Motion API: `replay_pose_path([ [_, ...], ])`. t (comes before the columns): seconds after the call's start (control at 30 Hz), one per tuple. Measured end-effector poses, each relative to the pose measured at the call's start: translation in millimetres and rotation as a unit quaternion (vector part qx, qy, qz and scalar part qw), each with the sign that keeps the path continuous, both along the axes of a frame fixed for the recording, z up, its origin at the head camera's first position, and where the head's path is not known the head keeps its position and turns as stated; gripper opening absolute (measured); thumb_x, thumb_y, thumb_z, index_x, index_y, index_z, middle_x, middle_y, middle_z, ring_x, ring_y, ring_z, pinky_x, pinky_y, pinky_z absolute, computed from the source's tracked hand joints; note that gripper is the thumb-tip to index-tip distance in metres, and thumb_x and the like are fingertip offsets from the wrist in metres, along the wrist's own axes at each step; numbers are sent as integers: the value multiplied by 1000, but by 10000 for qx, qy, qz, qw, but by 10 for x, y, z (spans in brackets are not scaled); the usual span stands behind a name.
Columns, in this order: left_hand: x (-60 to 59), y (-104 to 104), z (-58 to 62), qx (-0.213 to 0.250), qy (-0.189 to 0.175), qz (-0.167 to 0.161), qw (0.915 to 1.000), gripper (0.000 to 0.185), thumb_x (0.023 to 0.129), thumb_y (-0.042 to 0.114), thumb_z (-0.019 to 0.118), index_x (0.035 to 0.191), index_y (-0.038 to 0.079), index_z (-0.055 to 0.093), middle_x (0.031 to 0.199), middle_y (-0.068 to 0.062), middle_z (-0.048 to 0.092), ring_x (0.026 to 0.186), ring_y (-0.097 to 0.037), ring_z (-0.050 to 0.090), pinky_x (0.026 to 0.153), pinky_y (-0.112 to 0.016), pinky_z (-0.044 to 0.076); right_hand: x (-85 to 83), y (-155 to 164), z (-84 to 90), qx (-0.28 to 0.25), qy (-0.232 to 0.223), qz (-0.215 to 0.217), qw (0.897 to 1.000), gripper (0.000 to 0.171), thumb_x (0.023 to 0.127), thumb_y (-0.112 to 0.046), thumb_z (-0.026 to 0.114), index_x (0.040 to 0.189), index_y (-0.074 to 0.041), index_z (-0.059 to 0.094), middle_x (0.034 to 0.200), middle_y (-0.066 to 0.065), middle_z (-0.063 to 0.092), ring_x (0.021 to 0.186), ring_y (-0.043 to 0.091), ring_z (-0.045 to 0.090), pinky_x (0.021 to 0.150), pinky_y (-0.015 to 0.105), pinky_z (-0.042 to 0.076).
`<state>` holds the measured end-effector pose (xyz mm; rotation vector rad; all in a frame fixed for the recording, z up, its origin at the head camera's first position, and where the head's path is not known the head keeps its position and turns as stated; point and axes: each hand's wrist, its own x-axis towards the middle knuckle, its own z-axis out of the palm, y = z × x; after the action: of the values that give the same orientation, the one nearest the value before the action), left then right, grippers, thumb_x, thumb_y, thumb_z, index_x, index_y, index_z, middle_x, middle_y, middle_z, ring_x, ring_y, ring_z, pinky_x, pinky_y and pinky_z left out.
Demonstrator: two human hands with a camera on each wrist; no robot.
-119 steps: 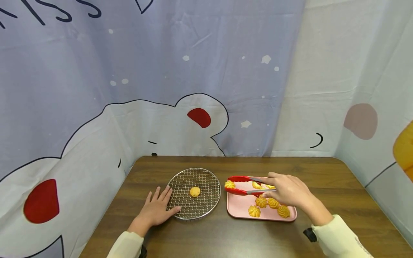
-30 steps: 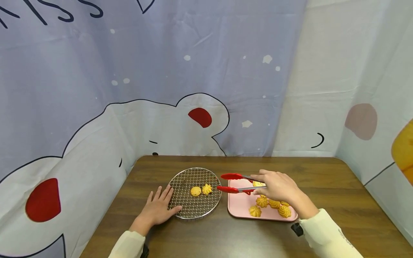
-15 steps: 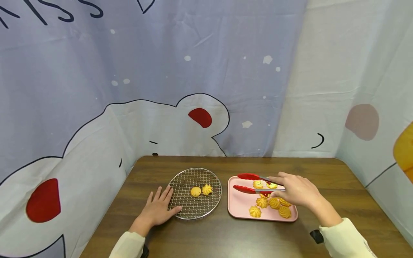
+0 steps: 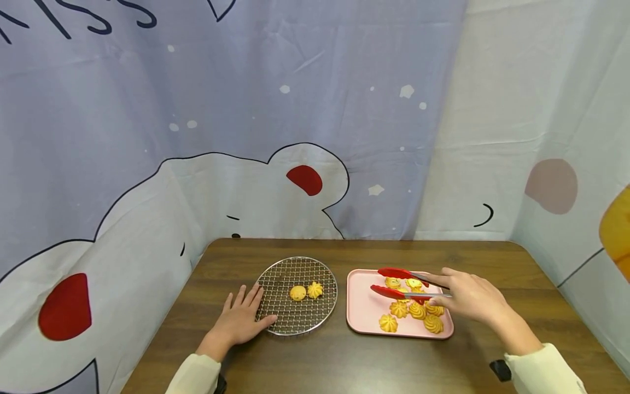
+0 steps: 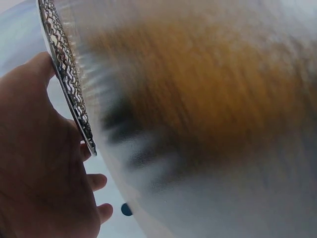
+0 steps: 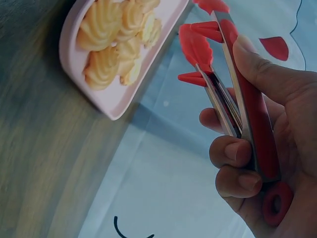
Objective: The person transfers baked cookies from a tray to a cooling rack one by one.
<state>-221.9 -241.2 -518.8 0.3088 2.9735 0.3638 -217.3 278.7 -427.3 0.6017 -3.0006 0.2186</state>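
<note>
Right hand (image 4: 474,295) grips a pair of red-tipped tongs (image 4: 410,295), its fingers curled round the metal arms and its thumb along the upper one; the jaws stand apart over the far side of the pink tray (image 4: 363,317), with no cookie pinched between them. Left hand (image 4: 239,321) lies with fingers straight and spread against the near-left rim of the round wire rack (image 4: 295,321).

Most of the piped cookies sit on the tray, bunched toward its right half; one star-shaped cookie (image 4: 388,323) lies a little apart near the front edge. On the rack a flatter round cookie (image 4: 297,293) and a ridged star cookie (image 4: 315,290) lie side by side.

These look like dry butter biscuits — light, stiff and probably crumbly, so a hard squeeze could snap the ridges. A level hold across the widest part, low on the sides, seems safest; the scalloped tips should find purchase in the grooves. In the crowded group, neighbours leave little room for a jaw, whereas the front one offers free sides. Smooth-looking tray plastic may let a nudged cookie slide — gentle closing suits it.
</note>
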Motion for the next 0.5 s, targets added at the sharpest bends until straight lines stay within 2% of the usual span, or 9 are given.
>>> replay_pose_path([
  [0.23, -10, -4, -24, -48, -54, 40, 10000, 88, 98, 64, 50, 160, 5, 29, 168, -15, 20, 153, -46, 11, 119, -68, 3, 17, 111, -28, -32, -64, -115, 9999, 56, 83, -46, 81, 133, -24, 70, 127, 21, 65, 100, 40, 69, 72, 58, 55],
  [0.4, -6, -4, -34, -91, -34, 48, 9999, 89, 98, 65, 50, 160, 5, 29, 168, -15, 20, 153, -46, 11, 120, -68, 4, 19, 185, -50, 7, -68, -111, 9999, 54, 83, -45, 81, 130, -20, 72, 109, 3, 66, 81, 20, 65, 60, 45, 52],
  [0.5, -8, -9, -39, -114, -2, 40, 9999, 89, 98, 65, 50, 160, 5, 30, 167, -15, 21, 153, -46, 12, 119, -68, 5, 19, 227, -57, 6, -83, -145, 9999, 54, 83, -47, 80, 129, -19, 72, 115, 7, 67, 87, 27, 68, 62, 49, 53],
])
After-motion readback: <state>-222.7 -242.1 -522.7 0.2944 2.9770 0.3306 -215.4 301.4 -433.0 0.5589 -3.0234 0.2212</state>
